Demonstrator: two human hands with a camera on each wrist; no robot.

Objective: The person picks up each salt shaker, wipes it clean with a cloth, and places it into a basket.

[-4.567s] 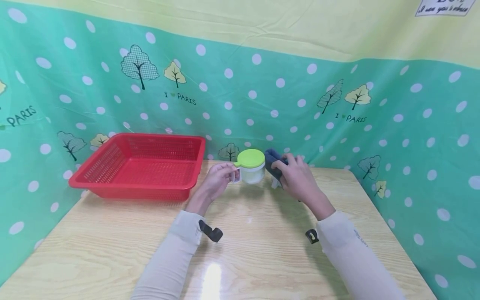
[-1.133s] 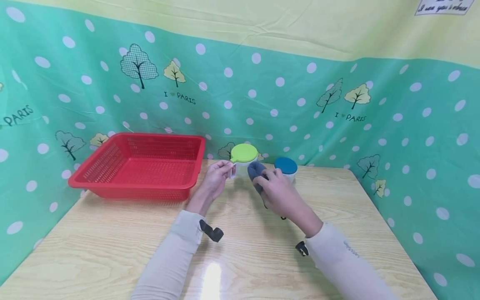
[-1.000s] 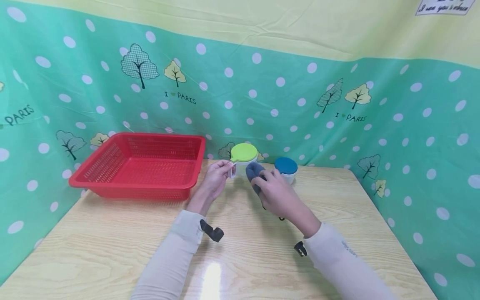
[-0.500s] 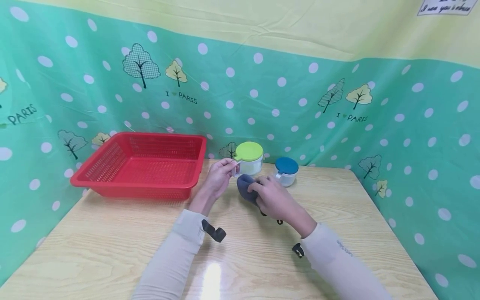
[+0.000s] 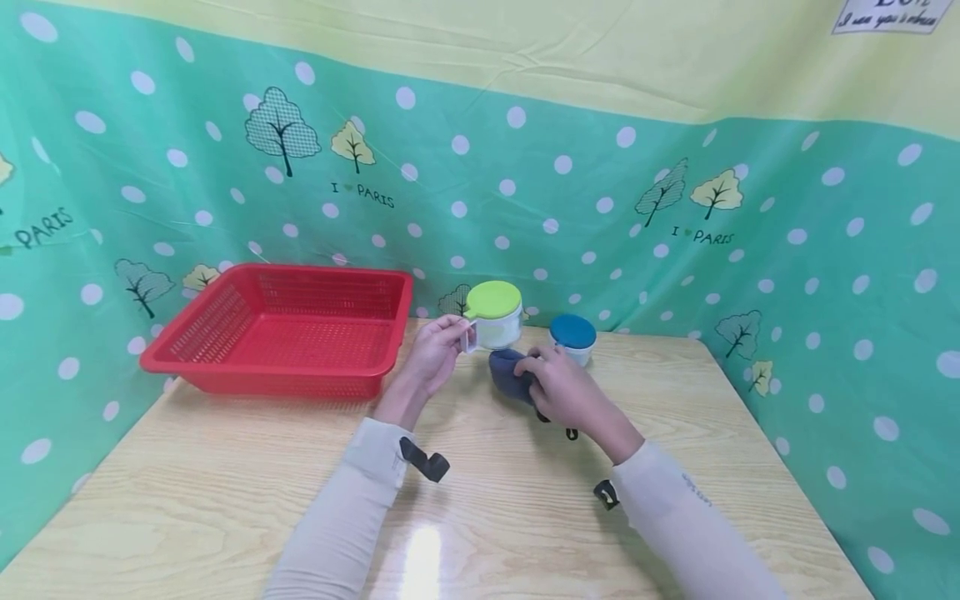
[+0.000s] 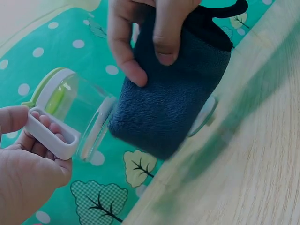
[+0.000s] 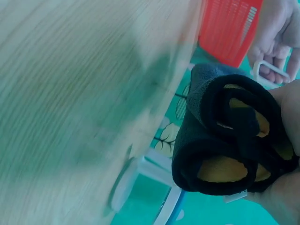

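Observation:
In the head view my left hand point(image 5: 435, 354) grips the white handle of a clear seasoning jar point(image 5: 501, 330) with a lime-green lid, held up off the table. My right hand point(image 5: 566, 387) pinches a folded dark blue cleaning cloth point(image 5: 510, 373), just below and right of the jar. The left wrist view has the cloth point(image 6: 173, 103) close by the base of the tilted jar point(image 6: 79, 108); whether they touch I cannot tell. Black trim, a yellowish inside and a loop show on the cloth point(image 7: 225, 136) in the right wrist view.
A second jar point(image 5: 573, 333) with a blue lid stands on the table behind my right hand, partly hidden by it. A red perforated basket point(image 5: 277, 385) sits at the back left. Patterned green fabric point(image 5: 465, 150) hangs behind the wooden table point(image 5: 495, 500).
Over several seconds the cloth has moved from the jar's right side to below it, uncovering the blue-lidded jar. In the last half second the cloth shifted right and the green-lidded jar slightly left.

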